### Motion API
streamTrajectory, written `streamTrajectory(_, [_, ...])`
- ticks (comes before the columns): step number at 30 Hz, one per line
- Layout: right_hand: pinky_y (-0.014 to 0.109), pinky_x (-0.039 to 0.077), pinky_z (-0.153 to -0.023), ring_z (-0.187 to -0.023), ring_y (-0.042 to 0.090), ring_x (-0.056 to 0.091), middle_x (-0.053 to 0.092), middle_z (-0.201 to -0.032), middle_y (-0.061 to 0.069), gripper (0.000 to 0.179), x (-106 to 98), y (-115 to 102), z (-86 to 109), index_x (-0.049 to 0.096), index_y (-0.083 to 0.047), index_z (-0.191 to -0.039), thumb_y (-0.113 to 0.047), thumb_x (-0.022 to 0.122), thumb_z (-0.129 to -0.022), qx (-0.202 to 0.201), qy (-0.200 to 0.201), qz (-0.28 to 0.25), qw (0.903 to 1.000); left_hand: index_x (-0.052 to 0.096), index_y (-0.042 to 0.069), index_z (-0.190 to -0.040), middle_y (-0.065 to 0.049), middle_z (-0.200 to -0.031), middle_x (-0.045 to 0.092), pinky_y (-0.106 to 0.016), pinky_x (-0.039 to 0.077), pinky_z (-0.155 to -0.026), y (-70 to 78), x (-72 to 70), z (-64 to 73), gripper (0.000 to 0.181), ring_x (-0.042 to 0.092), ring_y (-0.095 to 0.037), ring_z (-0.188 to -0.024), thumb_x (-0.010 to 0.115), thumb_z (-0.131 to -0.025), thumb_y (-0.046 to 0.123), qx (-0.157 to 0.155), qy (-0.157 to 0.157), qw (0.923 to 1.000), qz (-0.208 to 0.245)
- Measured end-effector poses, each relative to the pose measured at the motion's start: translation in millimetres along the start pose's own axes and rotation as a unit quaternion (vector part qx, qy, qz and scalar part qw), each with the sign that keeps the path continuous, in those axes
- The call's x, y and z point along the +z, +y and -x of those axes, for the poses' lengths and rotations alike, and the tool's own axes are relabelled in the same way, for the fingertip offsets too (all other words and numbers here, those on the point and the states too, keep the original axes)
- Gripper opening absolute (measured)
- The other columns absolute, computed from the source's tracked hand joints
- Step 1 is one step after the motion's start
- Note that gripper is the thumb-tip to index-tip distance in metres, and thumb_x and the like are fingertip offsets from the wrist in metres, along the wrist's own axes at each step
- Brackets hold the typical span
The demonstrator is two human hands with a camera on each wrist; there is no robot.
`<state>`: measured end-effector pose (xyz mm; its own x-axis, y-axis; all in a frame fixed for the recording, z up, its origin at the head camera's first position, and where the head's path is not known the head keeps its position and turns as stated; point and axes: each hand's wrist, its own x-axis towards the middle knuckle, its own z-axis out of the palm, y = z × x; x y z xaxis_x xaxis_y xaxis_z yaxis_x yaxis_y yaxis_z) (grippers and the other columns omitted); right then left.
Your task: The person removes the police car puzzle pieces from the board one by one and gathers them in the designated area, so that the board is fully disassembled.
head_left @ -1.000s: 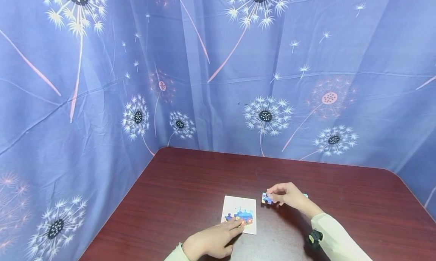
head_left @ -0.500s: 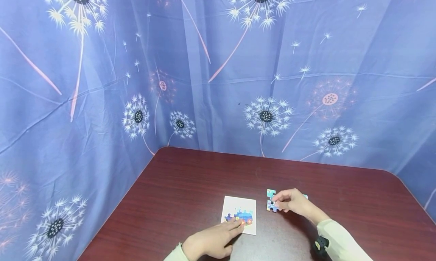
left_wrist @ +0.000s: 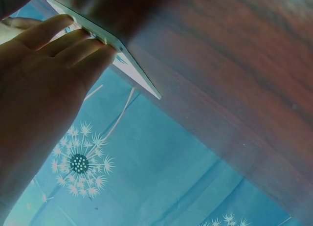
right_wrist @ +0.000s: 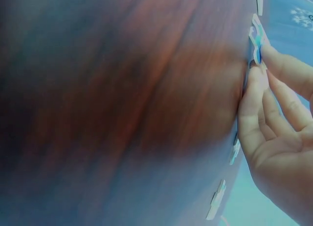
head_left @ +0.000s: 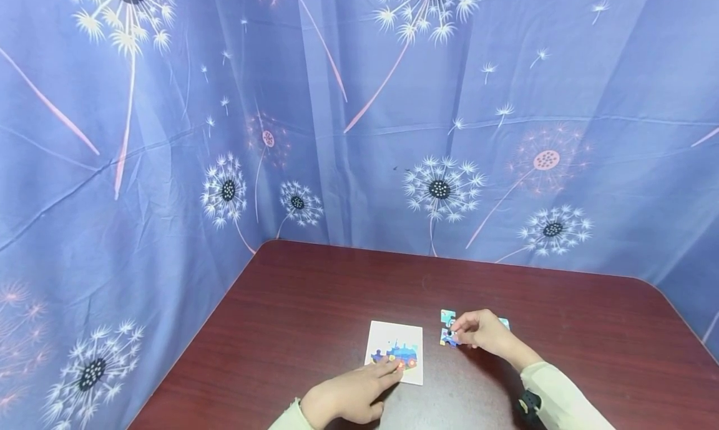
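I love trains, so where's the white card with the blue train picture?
In the head view, the white card lies on the table, left of the puzzle pieces, with the left hand resting on it.

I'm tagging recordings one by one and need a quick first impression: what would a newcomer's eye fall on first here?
Probably the blue curtain with its large dandelion print, filling the background behind the dark red table. Next, toward the near edge, the left hand rests on a white card, while to its right the right hand pinches a small puzzle piece.
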<state>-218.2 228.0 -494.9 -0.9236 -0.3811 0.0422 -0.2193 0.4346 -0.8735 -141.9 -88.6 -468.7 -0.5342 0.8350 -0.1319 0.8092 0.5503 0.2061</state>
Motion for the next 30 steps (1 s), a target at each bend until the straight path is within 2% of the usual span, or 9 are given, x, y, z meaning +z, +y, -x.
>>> streamTrajectory(8, [0.026,0.047,-0.048,-0.054,0.009,0.051,0.068,-0.077,0.01,0.012,1.1,-2.7,0.1,0.07,0.005,-0.092,0.0,0.07,-0.081,0.006,0.007,0.026,0.9996,0.04,0.006,-0.146,-0.01,-0.152,0.035,-0.032,0.034,-0.11,0.4,-1.0,0.0,0.06,0.034,-0.023,-0.139,0.058,-0.09,0.02,-0.015,-0.012,0.9997,0.017])
streamTrajectory(20, [0.025,0.047,-0.047,-0.053,0.008,0.051,0.068,-0.076,0.009,0.012,2.7,-0.3,-2.8,0.071,0.004,-0.09,-0.001,0.073,-0.08,0.004,0.021,0.04,0.9989,0.042,0.002,-0.144,-0.013,-0.149,0.039,-0.031,0.034,-0.11,-1.8,1.0,-0.5,0.061,0.037,-0.022,-0.137,0.059,-0.087,0.018,0.007,0.008,0.9996,-0.027])
streamTrajectory(26, [0.025,0.046,-0.047,-0.053,0.008,0.051,0.067,-0.077,0.008,0.012,2.3,2.7,-4.3,0.071,0.003,-0.09,-0.002,0.074,-0.079,0.005,0.021,0.043,0.9988,0.041,0.005,-0.145,-0.012,-0.151,0.036,-0.032,0.033,-0.11,-0.8,1.4,0.4,0.061,0.035,-0.022,-0.139,0.058,-0.089,0.02,-0.008,-0.006,1.0,0.0])
streamTrajectory(30, [0.026,0.047,-0.047,-0.053,0.01,0.051,0.066,-0.077,0.009,0.013,1.5,0.7,-5.3,0.071,0.003,-0.093,-0.003,0.072,-0.082,-0.003,0.018,0.04,0.999,0.04,0.004,-0.146,-0.012,-0.151,0.036,-0.031,0.033,-0.11,-2.6,2.9,-0.5,0.061,0.034,-0.022,-0.139,0.058,-0.089,0.019,-0.004,-0.005,1.0,0.0])
